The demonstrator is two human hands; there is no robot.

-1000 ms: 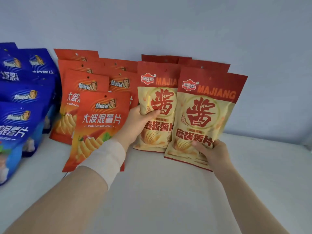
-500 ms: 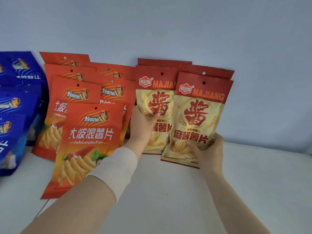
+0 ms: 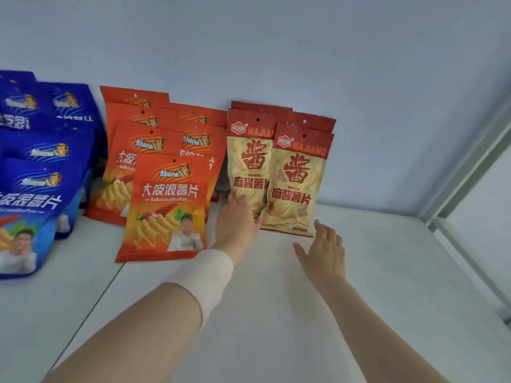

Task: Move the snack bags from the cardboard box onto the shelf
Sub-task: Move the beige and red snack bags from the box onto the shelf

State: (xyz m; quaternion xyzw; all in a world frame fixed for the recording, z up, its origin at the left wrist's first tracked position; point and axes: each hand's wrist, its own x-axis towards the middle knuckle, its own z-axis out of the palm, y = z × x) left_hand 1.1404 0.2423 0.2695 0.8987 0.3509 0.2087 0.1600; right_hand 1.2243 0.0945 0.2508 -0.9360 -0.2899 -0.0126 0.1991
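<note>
On the white shelf (image 3: 359, 272), MAJIANG chip bags (image 3: 297, 183) stand.
Left hand (image 3: 237, 219) touches the left bag's base, grip unclear; right hand (image 3: 325, 250) hovers open below them.

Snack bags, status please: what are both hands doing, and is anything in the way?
Left hand open, fingers touching rear cream MAJIANG bag. Right hand open, apart from front cream MAJIANG bag, which stands on the shelf. Nothing blocking.
</note>
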